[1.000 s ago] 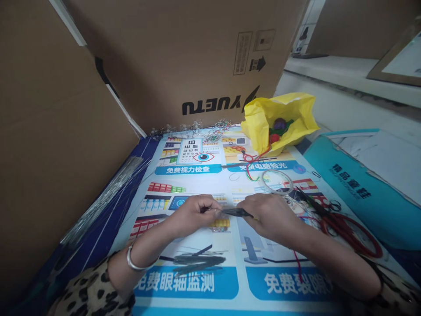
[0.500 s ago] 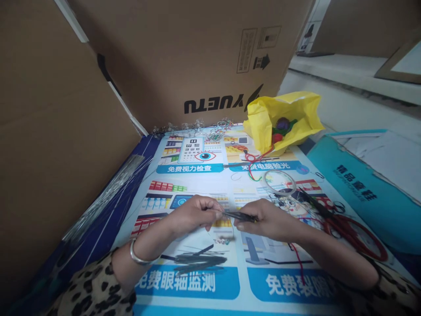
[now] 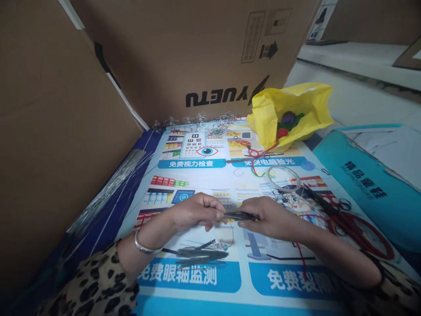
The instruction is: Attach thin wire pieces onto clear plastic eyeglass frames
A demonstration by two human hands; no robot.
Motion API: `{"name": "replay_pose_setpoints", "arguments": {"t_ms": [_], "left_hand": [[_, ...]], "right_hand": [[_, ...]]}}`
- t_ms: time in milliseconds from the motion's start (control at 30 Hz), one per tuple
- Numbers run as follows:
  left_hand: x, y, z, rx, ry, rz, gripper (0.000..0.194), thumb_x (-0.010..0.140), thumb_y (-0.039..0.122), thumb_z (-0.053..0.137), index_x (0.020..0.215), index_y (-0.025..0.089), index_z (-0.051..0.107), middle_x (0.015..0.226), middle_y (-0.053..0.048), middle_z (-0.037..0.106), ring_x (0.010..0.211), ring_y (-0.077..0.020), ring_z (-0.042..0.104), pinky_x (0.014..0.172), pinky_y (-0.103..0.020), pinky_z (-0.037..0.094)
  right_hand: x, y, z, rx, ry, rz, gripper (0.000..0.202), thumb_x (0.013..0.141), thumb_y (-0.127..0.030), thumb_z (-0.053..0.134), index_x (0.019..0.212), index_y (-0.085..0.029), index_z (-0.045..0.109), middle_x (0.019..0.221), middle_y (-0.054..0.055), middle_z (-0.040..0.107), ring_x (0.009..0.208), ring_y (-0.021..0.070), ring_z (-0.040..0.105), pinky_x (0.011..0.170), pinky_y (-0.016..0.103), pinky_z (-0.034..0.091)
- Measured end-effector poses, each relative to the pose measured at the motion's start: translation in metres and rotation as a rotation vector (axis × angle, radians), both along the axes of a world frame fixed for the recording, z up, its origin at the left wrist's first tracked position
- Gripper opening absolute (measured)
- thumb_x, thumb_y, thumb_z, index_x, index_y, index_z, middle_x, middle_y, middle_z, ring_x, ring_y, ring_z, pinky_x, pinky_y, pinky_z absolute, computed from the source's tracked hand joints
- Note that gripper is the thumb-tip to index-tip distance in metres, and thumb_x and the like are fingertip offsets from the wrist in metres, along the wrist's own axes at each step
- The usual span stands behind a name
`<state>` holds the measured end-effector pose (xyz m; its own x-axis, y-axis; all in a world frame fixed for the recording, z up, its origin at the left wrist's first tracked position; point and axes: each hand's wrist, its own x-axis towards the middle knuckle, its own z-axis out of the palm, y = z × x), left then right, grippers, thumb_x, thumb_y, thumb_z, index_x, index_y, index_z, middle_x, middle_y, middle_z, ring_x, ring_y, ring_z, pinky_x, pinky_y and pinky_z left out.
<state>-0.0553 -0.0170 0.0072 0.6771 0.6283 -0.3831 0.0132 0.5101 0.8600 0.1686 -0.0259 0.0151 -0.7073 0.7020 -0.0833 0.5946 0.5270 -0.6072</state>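
Note:
Near the middle of the printed sheet (image 3: 226,259), my left hand (image 3: 200,213) pinches a thin wire whose loose end curves down. Opposite it, my right hand (image 3: 263,217) is closed around small dark pliers (image 3: 241,215). The pliers' tips point left and meet the wire at my left fingertips. Exactly how the jaws sit on it is too small to tell. Below my hands lies a bundle of short dark strips (image 3: 200,255), with small beads (image 3: 224,247) beside it.
A yellow bag (image 3: 268,118) holds coloured yarn balls. Right of my hands are a tape roll (image 3: 297,186) and red-handled scissors (image 3: 378,248). Long wires (image 3: 108,193) lie at the left. Wire pieces (image 3: 223,124) sit before the cardboard (image 3: 164,57). A turquoise box (image 3: 368,188) stands right.
The whole view has shifted slightly. The pliers' tips now sit closer against my left fingertips, and the hanging wire curve has changed shape. Both hands keep their hold.

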Motion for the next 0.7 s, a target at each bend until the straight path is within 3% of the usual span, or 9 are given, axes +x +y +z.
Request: {"name": "replay_pose_setpoints", "arguments": {"t_ms": [133, 467, 700], "left_hand": [[-0.0001, 0.0015, -0.0009, -0.027, -0.022, -0.062, 0.013, 0.067, 0.022, 0.067, 0.073, 0.01, 0.066, 0.063, -0.002, 0.064, 0.035, 0.0001, 0.033, 0.044, -0.02, 0.041], [-0.0042, 0.0021, -0.004, -0.192, -0.092, -0.218, 0.014, 0.066, 0.019, 0.069, 0.078, 0.012, 0.068, 0.062, 0.0, 0.064, 0.036, -0.0008, 0.035, 0.045, -0.02, 0.04], [-0.003, 0.0013, -0.0012, -0.243, -0.128, -0.238, 0.014, 0.064, 0.019, 0.07, 0.076, 0.012, 0.068, 0.057, 0.0, 0.062, 0.035, -0.001, 0.033, 0.042, -0.018, 0.037]], "right_hand": [[0.0001, 0.0021, -0.0028, 0.061, -0.019, 0.052, 0.018, 0.08, -0.027, 0.051, 0.086, -0.016, 0.065, 0.073, 0.003, 0.061, 0.068, 0.0129, 0.054, 0.06, 0.021, 0.034], [0.0003, 0.0063, -0.0087, -0.088, 0.144, 0.222, 0.021, 0.082, -0.032, 0.052, 0.088, -0.016, 0.064, 0.074, 0.001, 0.061, 0.067, 0.0104, 0.054, 0.062, 0.02, 0.035], [-0.001, 0.0042, -0.009, -0.088, 0.101, 0.216, 0.02, 0.082, -0.032, 0.053, 0.084, -0.016, 0.064, 0.072, 0.001, 0.061, 0.065, 0.0104, 0.053, 0.06, 0.02, 0.034]]}}
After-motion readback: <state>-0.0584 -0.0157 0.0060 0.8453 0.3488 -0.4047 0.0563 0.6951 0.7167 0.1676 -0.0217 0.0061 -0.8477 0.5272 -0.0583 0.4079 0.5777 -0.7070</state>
